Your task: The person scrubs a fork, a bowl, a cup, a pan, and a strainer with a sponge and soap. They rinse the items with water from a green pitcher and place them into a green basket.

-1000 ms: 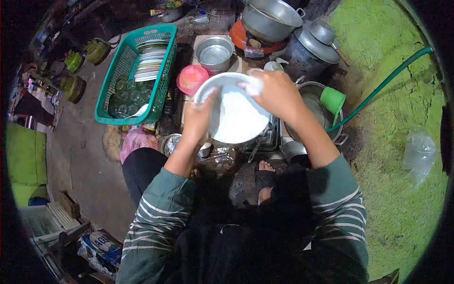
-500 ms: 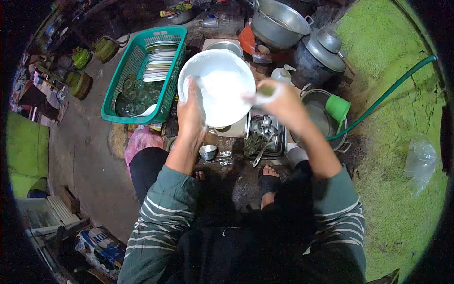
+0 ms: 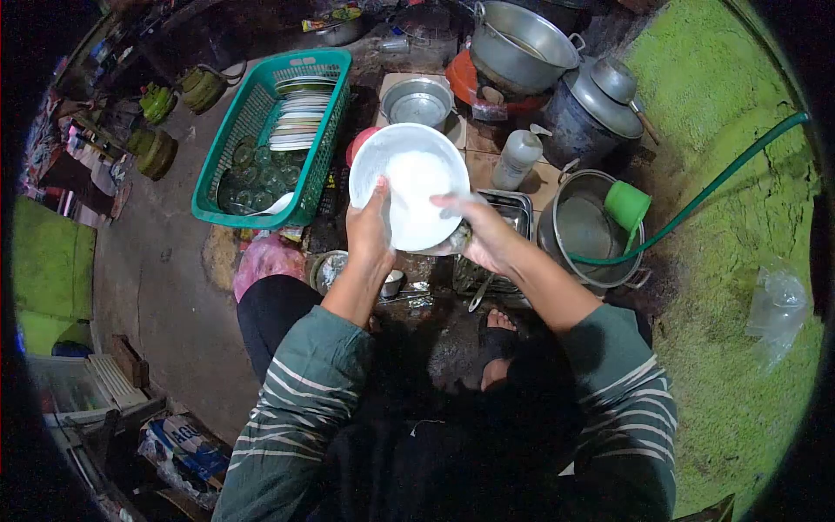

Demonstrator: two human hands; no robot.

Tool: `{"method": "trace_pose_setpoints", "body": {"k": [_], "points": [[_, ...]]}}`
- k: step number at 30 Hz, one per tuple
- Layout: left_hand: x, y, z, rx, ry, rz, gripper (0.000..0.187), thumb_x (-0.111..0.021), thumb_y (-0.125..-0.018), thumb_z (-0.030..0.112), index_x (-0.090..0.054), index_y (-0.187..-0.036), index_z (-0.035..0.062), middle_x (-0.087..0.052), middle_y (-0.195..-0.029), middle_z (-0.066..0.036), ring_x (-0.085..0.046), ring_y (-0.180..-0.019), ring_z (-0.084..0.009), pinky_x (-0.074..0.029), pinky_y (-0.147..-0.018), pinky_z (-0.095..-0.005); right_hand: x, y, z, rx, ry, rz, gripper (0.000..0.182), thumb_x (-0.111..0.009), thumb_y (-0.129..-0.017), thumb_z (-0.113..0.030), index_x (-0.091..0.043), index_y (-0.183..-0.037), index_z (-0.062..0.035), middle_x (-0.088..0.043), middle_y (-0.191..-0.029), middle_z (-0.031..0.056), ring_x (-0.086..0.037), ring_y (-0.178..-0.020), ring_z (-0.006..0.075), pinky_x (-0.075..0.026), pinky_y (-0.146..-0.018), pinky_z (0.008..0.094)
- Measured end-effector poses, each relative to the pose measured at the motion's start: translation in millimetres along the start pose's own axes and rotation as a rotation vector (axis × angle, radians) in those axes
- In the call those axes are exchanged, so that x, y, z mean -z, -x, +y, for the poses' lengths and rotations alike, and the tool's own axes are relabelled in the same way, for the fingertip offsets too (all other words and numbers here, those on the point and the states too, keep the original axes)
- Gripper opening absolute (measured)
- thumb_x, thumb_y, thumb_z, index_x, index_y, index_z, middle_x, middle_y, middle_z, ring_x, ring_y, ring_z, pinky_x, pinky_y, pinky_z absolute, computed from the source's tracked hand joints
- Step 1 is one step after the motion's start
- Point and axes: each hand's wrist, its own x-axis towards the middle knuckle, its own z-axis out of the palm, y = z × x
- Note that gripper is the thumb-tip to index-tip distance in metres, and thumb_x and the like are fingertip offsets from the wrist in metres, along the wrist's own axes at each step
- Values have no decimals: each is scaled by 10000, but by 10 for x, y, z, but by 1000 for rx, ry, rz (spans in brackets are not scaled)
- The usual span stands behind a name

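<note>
A white bowl (image 3: pixel 417 174) is held up in front of me, its hollow side facing me. My left hand (image 3: pixel 370 230) grips its lower left rim, thumb inside and fingers hidden behind. At the lower right rim, my right hand (image 3: pixel 487 230) has its thumb over the bowl's inside and is somewhat blurred. Under that hand a greenish scrubbing sponge (image 3: pixel 462 235) partly shows against the bowl's outer side. Behind the bowl lies a metal tray (image 3: pixel 520 209), mostly covered by it, with a spoon (image 3: pixel 479 294) sticking out.
A green basket (image 3: pixel 209 187) holds plates and glasses at the left. At the right stands a metal pot (image 3: pixel 557 235) with a green dipper (image 3: pixel 626 205) and a hose (image 3: pixel 722 193). A white bottle (image 3: pixel 519 159), a metal basin (image 3: pixel 417 103) and large pots (image 3: pixel 522 52) sit beyond.
My right hand with the sponge has moved down and left from beside the bowl to its lower right rim. The bowl has shifted slightly right and down.
</note>
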Motion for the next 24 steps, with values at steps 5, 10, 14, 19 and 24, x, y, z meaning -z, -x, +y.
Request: {"method": "trace_pose_setpoints", "body": {"k": [5, 10, 14, 19, 24], "points": [[-31, 64, 72, 192, 168, -143, 444, -502, -910, 303, -440, -1239, 10, -547, -1163, -135, -567, -1042, -271, -486, -870, -429, 120, 11, 13, -62, 308, 123, 362, -609, -819, -60, -502, -1151, 39, -598, -995, 134, -645, -815, 238, -602, -617, 341], [-38, 109, -62, 332, 248, -209, 516, -456, -906, 381, -395, -1287, 37, -517, -1218, -152, -528, -1111, -319, -428, -942, -494, 288, -65, -362, 86, 1354, 178, 435, -598, -823, -340, -579, -1097, -2, -641, -733, 185, -654, -632, 274, -499, -528, 401], [94, 11, -319, 355, 188, -217, 532, -429, -920, 392, -371, -1317, 43, -498, -1261, -157, -523, -1131, -314, -435, -939, -485, 288, -7, -359, 278, 1637, 385, 338, -546, -835, -302, -636, -972, -7, -659, -816, 189, -652, -729, 355, -506, -708, 460], [285, -12, -675, 400, 80, -184, 532, -452, -927, 369, -353, -1318, 22, -483, -1278, -171, -516, -1147, -297, -457, -932, -459, 402, -5, -358, 117, 1919, 263, 286, -488, -830, -234, -645, -968, -39, -667, -880, 181, -660, -803, 329, -512, -689, 445], [725, -2, -1276, 585, -300, -52, 467, -520, -884, 175, -345, -1282, 4, -540, -1149, -178, -600, -1010, -281, -581, -704, -385, 463, 194, -546, -40, 2027, 211, 259, -478, -802, -180, -645, -954, -52, -669, -908, 175, -660, -831, 318, -509, -705, 448]]}}
